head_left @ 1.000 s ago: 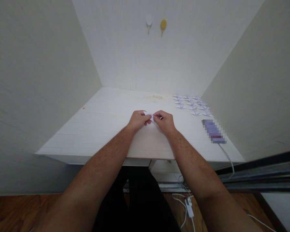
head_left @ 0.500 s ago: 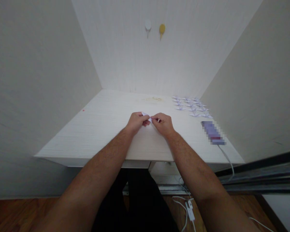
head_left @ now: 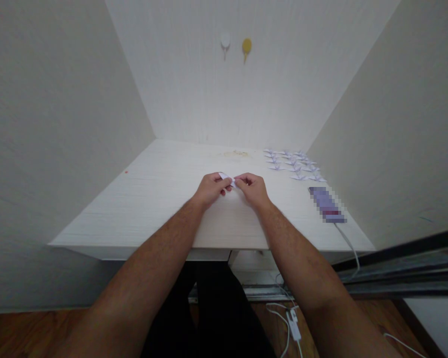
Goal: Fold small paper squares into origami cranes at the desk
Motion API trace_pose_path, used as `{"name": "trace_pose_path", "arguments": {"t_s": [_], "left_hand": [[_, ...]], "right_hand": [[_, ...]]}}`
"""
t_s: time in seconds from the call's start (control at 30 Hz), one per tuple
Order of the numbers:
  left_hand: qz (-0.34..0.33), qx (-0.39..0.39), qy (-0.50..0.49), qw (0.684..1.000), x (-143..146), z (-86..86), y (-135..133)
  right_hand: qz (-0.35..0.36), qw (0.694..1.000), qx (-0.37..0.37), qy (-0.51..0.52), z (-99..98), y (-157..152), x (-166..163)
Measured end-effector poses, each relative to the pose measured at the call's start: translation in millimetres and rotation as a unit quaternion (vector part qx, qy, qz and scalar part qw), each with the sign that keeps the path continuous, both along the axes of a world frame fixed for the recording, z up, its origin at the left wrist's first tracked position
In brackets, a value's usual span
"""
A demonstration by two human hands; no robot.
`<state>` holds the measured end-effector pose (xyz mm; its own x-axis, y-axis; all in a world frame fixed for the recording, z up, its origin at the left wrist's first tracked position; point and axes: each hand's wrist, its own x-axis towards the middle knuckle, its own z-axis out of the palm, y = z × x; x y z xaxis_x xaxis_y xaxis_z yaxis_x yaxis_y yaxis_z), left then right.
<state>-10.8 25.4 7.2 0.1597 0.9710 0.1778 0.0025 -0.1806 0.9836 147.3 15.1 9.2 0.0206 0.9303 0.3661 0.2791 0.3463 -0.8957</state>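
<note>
My left hand (head_left: 210, 189) and my right hand (head_left: 253, 189) meet at the middle of a white desk (head_left: 153, 199). Both pinch a small pale purple piece of folded paper (head_left: 227, 178) between their fingertips. The fingers of each hand are curled closed around it, and most of the paper is hidden by them. Several small folded paper cranes (head_left: 293, 164) lie in rows at the back right of the desk, well apart from my hands.
A phone (head_left: 326, 204) lies near the desk's right edge with a white cable (head_left: 349, 243) running off the front. Two wall hooks, white (head_left: 225, 41) and yellow (head_left: 246, 46), hang above. Walls close in left and right. A charger and cable (head_left: 291, 328) lie on the wooden floor.
My fingertips have shifted slightly on the paper and drawn a little closer together; the view has drifted slightly. Nothing else on the desk moved.
</note>
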Motion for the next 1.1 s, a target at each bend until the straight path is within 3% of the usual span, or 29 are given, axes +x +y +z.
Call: {"name": "trace_pose_path", "arguments": {"t_s": [0.3,1.1], "left_hand": [[0.008,0.016,-0.043,0.999,0.1,-2.7,3.6],[0.036,0.019,0.014,0.999,1.2,1.8,0.6]], "right_hand": [[-0.009,1.000,0.000,-0.008,1.7,-1.4,-0.2],[-0.004,1.000,-0.006,-0.019,4.3,-4.0,-2.8]]}}
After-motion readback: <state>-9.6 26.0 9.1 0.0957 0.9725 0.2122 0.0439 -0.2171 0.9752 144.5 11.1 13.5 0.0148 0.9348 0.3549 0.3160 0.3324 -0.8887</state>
